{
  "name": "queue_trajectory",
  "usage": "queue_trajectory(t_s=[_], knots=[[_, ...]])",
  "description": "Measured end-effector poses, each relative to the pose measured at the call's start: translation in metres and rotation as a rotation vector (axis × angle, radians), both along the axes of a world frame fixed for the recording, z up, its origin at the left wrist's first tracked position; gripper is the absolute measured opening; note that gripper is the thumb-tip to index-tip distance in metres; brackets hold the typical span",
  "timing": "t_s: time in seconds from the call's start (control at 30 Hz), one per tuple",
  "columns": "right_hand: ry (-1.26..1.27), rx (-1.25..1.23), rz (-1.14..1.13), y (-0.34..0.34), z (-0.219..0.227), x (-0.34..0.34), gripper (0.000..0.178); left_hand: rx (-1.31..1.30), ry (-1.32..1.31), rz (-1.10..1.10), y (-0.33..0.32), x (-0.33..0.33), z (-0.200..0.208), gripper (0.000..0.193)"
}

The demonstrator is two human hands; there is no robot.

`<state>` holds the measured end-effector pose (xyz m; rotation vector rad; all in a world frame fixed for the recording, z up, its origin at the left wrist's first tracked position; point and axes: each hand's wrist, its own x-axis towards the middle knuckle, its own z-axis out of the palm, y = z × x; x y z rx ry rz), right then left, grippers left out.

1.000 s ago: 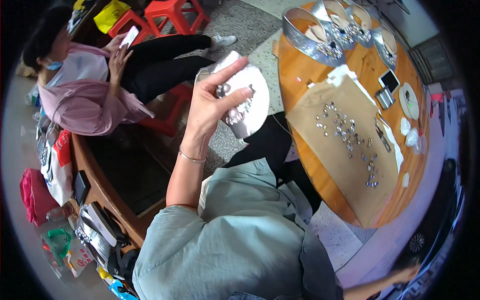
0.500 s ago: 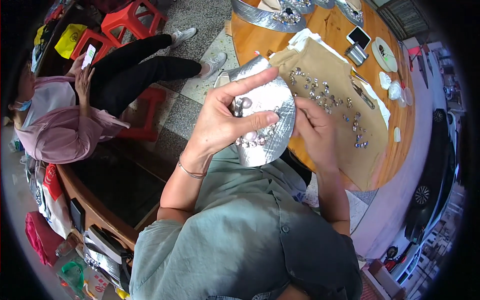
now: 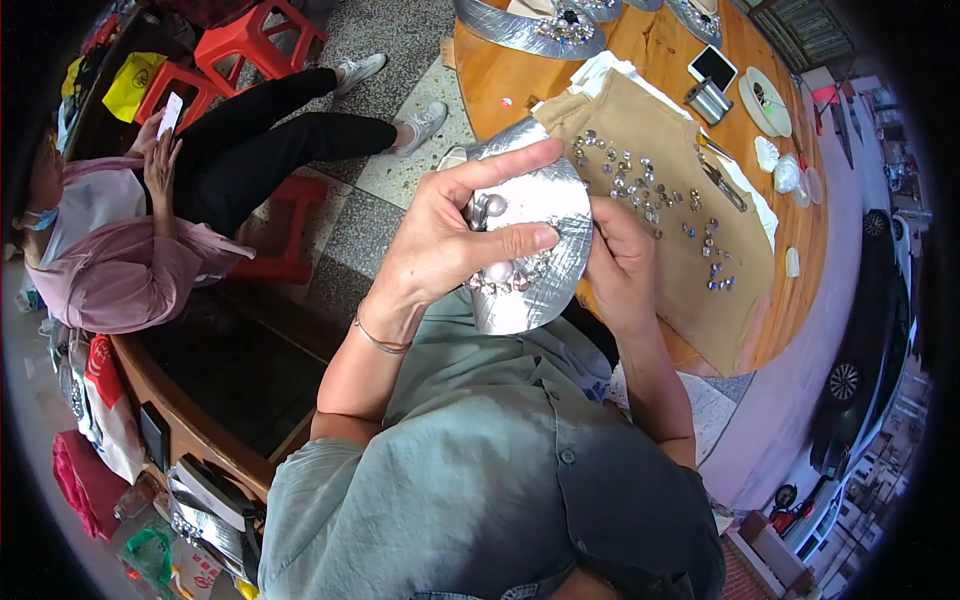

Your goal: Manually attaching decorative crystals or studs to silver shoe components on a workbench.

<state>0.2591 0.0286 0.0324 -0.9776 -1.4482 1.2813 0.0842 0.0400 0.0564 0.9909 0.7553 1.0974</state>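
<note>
My left hand (image 3: 435,235) grips a shiny silver sheet (image 3: 530,295) with a rounded edge, its thumb pressed on the front and its index finger stretched across the upper part. Pearls and clear rhinestones form a cluster (image 3: 500,275) on the sheet, partly covered by the thumb. At the sheet's right edge is my right hand (image 3: 625,255), fingers curled; the fingertips go behind the sheet, so what they hold is hidden. To its right, a tan cloth (image 3: 665,285) on the table carries many scattered rhinestones (image 3: 640,185).
Pliers (image 3: 725,187), a metal cylinder (image 3: 708,100), a phone-like device (image 3: 713,67) and a pale oval dish (image 3: 765,102) lie on the round wooden table (image 3: 645,40). More beaded silver pieces (image 3: 540,35) rest at its far side. At left, a seated person (image 3: 110,230) holds a phone near red stools (image 3: 255,45).
The whole view has shifted slightly. My right hand sits a little further left, closer in behind the sheet's edge. My left hand keeps its hold.
</note>
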Motion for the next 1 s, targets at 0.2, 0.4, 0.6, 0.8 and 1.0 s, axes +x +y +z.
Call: queue_trajectory(t_s=[0.2, 0.4, 0.6, 0.8, 1.0], knots=[[0.185, -0.148, 0.038, -0.003, -0.004, -0.002, 0.017, 0.014, 0.022, 0.003, -0.001, 0.002, 0.0, 0.056], [0.225, -0.195, 0.046, -0.003, -0.011, 0.002, 0.018, 0.008, 0.018, -0.021, -0.001, 0.001, 0.001, 0.056], [0.291, -0.26, 0.145, -0.001, -0.017, 0.008, 0.018, -0.005, -0.062, -0.074, -0.001, -0.001, 0.002, 0.056], [0.224, -0.182, 0.134, -0.002, -0.014, 0.008, 0.019, -0.051, -0.035, -0.077, -0.001, 0.002, 0.004, 0.057], [0.196, -0.069, -0.01, -0.01, -0.014, -0.006, 0.02, -0.072, 0.051, -0.08, -0.002, 0.007, 0.001, 0.058]])
